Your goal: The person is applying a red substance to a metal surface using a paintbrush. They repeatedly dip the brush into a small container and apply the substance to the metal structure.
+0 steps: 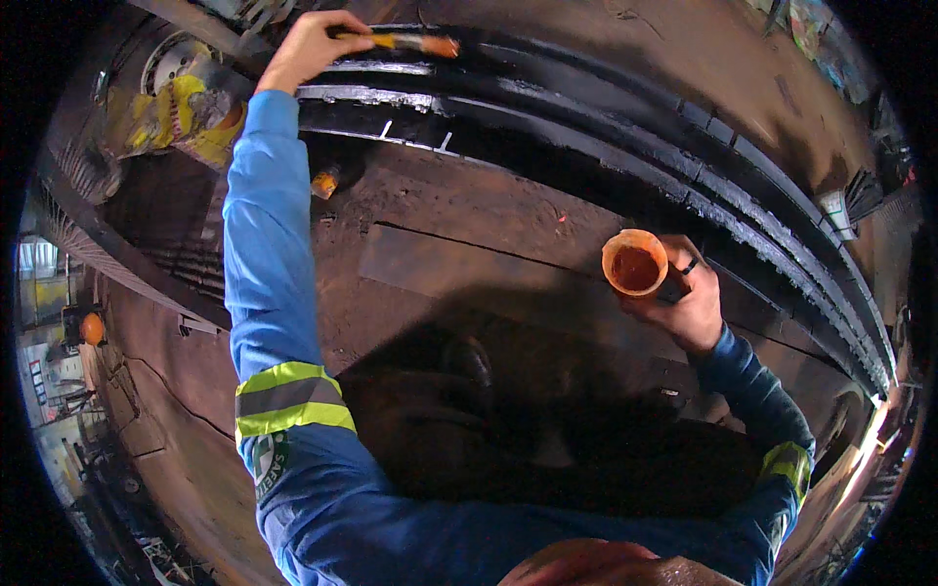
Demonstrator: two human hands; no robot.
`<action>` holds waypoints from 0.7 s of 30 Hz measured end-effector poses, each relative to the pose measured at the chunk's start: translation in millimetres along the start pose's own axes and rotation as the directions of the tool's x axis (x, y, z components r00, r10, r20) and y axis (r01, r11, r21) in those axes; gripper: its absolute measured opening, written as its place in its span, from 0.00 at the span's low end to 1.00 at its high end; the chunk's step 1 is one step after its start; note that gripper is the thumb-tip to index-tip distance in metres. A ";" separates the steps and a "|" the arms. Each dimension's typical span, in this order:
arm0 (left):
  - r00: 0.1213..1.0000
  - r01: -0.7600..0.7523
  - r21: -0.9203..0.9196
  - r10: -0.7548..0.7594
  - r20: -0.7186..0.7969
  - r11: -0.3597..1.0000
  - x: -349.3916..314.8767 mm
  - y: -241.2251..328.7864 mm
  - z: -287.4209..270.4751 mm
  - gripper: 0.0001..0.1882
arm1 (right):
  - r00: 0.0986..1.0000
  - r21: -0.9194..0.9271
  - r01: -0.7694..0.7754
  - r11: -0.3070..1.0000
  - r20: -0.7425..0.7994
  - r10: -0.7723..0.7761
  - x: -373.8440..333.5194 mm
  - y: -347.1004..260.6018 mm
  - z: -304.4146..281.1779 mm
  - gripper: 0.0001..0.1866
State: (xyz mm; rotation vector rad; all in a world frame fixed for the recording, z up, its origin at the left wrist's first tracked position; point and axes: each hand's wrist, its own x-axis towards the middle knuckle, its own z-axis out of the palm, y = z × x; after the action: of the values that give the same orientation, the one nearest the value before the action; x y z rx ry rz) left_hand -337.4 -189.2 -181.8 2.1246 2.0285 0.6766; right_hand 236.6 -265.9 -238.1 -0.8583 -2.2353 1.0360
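My left hand (311,49) is closed around the yellow handle of a paintbrush (399,41). Its bristles are coated orange-red and lie over the far side of a long black metal beam (576,137); whether they touch it I cannot tell. Shiny ridges and rough pale patches run along the beam. Nearer to me, at the right, my right hand (692,301) grips an orange-stained cup (637,237). Reddish-brown paint shows inside the cup, which is tipped a little toward the view. A dark ring is on one finger of this hand.
Two short pale prongs (445,142) stick out from the beam's near edge. A small yellow-orange object (325,183) lies on the brown ground beside it. A flat plate (440,264) lies closer to me. Yellow-painted machinery (186,117) stands at the left, and a white container (838,213) at the far right.
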 end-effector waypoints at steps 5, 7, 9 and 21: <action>0.966 -0.258 0.180 0.252 0.057 0.949 26.6 80.0 58.2 0.13 | 0.999 0.038 -0.032 0.999 0.021 0.031 1.0 3.4 3.2 0.33; 0.975 -0.217 0.130 0.222 -0.025 0.968 31.3 84.7 54.3 0.13 | 0.999 -0.015 0.031 0.999 0.018 -0.031 5.4 1.0 3.3 0.33; 0.964 -0.242 0.084 0.250 -0.095 0.967 31.2 71.6 40.4 0.12 | 0.998 -0.054 0.056 0.997 0.014 -0.055 5.8 -1.1 -1.7 0.33; 0.997 -0.076 0.140 0.078 -0.006 0.987 8.6 35.8 34.9 0.14 | 1.000 -0.009 0.018 1.000 0.017 -0.018 6.6 2.5 7.4 0.32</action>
State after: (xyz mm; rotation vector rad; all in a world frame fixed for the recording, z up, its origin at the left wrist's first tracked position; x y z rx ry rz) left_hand -290.7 -176.7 -197.0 2.2919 2.0659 0.5743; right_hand 228.0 -263.4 -243.0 -0.8342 -2.2591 1.0296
